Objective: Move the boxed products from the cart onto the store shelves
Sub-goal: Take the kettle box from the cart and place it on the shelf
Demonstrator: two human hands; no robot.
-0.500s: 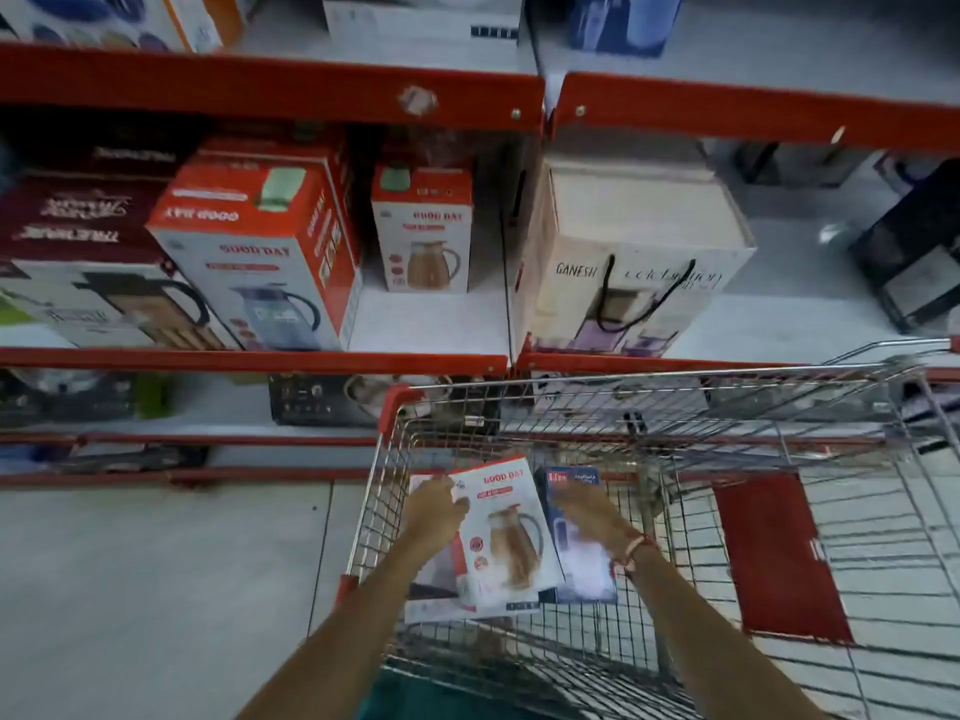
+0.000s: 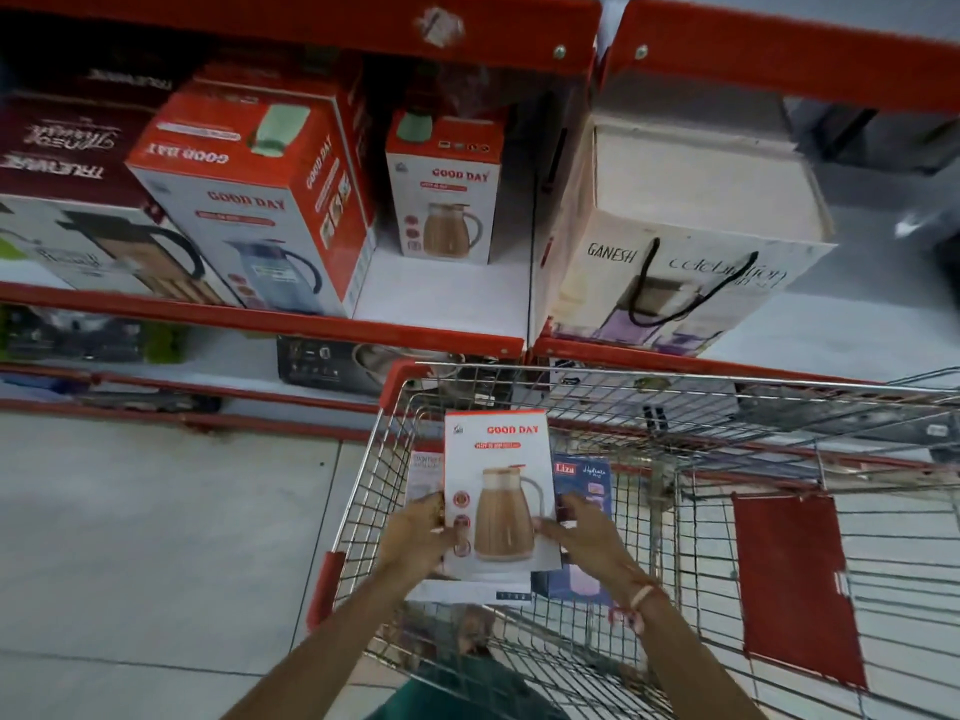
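I held the Good Day jug box (image 2: 498,491) over the wire cart (image 2: 675,511), my left hand (image 2: 415,535) and right hand (image 2: 587,537) pressed flat on its sides. Farther off, a matching small box (image 2: 447,189) stood on the red shelf (image 2: 260,317).

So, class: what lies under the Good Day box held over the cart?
Under the Good Day box, a blue Liza box and a white box show at its edges. Anything directly beneath is covered.

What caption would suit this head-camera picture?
Both hands, left and right, lift a Good Day jug box from the cart.
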